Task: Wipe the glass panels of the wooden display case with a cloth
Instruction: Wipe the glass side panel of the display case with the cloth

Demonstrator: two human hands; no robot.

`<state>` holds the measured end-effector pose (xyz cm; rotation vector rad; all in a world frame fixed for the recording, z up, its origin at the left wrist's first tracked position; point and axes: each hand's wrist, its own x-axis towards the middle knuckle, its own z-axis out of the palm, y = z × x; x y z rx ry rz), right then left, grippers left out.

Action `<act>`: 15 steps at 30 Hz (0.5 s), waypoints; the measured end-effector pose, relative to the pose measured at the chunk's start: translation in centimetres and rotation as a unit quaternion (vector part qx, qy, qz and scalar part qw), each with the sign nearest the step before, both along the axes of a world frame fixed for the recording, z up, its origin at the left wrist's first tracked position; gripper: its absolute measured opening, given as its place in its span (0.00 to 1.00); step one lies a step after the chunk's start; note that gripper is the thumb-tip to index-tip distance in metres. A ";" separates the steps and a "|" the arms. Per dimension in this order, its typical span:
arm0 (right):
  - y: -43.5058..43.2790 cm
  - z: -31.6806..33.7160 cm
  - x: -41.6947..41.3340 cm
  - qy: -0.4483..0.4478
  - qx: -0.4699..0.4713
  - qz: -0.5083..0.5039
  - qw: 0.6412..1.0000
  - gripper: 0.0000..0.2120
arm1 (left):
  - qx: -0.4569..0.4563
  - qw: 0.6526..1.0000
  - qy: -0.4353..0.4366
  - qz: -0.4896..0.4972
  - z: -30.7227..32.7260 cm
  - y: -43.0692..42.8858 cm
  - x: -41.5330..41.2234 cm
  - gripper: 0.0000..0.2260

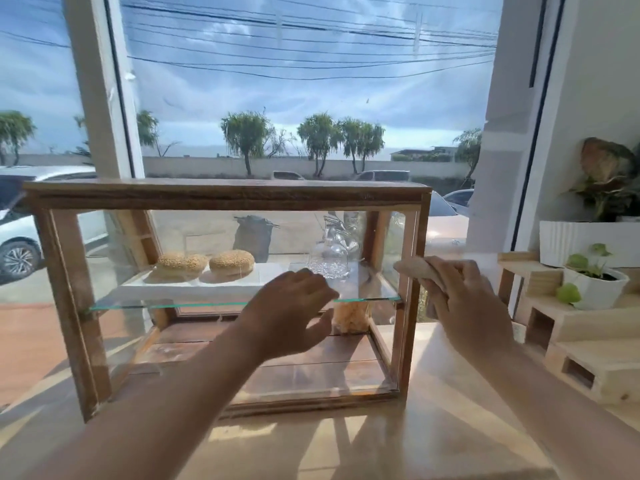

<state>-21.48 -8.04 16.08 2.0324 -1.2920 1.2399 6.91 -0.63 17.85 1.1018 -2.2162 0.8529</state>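
The wooden display case (225, 194) stands on a light counter in front of a big window. Its glass panels show a glass shelf (166, 304) with two sesame buns (204, 262) on a white tray and a clear glass jar (329, 256). My right hand (467, 303) grips a beige cloth (417, 266) against the case's right front post, at shelf height. My left hand (294, 313) hovers in front of the case's middle, fingers loosely curled and holding nothing.
A bag of snacks (351, 317) sits on the lower level. To the right stand pale wooden step blocks (581, 358), a small white potted plant (594, 284) and a larger white planter (568, 240). The counter (433, 427) stretches in front of the case.
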 end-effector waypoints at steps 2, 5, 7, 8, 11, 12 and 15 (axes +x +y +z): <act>0.2 1.6 1.1 0.003 -0.033 0.008 0.999 0.22 | -0.091 0.996 -0.012 -0.006 3.7 -0.1 0.6 0.09; 0.0 3.4 2.7 0.010 -0.087 0.017 0.996 0.20 | -0.158 0.986 -0.034 0.028 8.1 -0.3 1.9 0.11; -0.6 4.1 3.6 0.020 -0.104 0.024 0.994 0.19 | -0.173 0.982 -0.059 0.056 10.1 -0.8 2.8 0.13; -0.9 4.3 4.0 0.025 -0.108 0.030 0.993 0.18 | -0.173 0.980 -0.072 0.068 10.9 -1.1 3.3 0.14; -1.8 4.4 5.0 0.050 -0.124 0.030 0.991 0.15 | -0.139 0.980 -0.093 0.107 12.5 -2.0 4.4 0.19; -2.0 4.5 5.2 0.053 -0.131 0.027 0.990 0.14 | -0.124 0.981 -0.092 0.115 12.8 -2.2 4.8 0.20; -2.5 5.3 5.3 0.037 -0.155 0.028 0.987 0.15 | -0.101 0.985 -0.057 0.125 13.6 -2.8 6.0 0.25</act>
